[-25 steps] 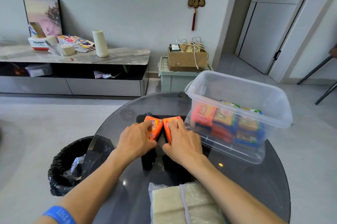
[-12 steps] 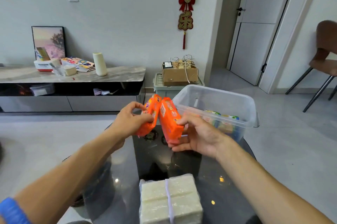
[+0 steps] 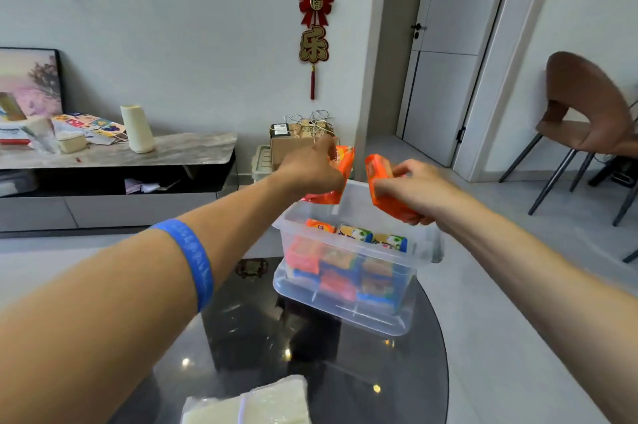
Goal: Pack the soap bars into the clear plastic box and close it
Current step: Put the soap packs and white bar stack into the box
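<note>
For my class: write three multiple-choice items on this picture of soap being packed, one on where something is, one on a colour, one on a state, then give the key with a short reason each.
1. Where are the two soap bars in the hands?
A. held above the clear plastic box
B. lying on the glass table
C. on the chair

2. What colour is the wristband on the left arm?
A. red
B. blue
C. green

3. What state is the clear plastic box in?
A. closed with a lid
B. open and empty
C. open, with soap bars inside

Key:
1 A: the left hand and right hand each hold an orange soap bar over the clear plastic box.
2 B: the wristband is blue.
3 C: no lid covers it, and packed bars show through its wall.
</note>
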`<state>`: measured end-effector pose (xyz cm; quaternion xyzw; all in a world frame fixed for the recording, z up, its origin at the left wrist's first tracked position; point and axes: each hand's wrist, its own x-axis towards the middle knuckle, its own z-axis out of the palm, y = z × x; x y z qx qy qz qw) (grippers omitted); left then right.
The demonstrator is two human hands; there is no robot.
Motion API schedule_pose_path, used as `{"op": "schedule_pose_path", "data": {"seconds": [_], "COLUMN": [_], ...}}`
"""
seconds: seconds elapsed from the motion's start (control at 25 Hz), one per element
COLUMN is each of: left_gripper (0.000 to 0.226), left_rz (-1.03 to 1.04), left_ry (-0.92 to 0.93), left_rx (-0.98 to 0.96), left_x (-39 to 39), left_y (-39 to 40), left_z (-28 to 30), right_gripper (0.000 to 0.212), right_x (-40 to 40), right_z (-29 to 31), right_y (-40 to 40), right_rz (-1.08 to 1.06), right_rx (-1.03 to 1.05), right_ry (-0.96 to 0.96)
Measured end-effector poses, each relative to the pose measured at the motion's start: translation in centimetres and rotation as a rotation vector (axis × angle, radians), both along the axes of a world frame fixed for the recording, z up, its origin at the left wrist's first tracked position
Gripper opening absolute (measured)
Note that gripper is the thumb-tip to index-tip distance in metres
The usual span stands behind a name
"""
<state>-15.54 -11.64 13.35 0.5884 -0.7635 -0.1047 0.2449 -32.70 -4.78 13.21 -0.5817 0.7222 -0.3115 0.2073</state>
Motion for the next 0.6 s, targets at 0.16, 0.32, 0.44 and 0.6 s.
{"op": "schedule_pose_path", "data": {"seconds": [0.16,0.32,0.44,0.6], "left_gripper": [0.044,0.033,0.028,0.035], "left_rz": [-0.074,-0.145,-0.145,-0.303], "left_ry": [-0.355,-0.81,-0.828,-0.792], "left_rx": [0.151,0.273,0.137,0.284], "left_x": [-1.4,-0.2,0.0,0.3], "left_y": [-1.8,-1.9,-1.9,-2.6], "left_z": [-3.0,-5.3,-4.4,-5.2], "right_gripper": [0.041,0.039,0.027,0.024], "right_x": [-0.1,0.5,0.1,-0.9], "right_z": [-3.4,-5.5,-4.8,-5.5], "right_y": [-2.0,-3.5,-4.1,-3.8], "right_rz": [0.006,0.062,0.219,0.439], "right_rx": [0.116,0.386,0.287,0.365], "right_ry": [0.591,0.908,0.989,0.698]}}
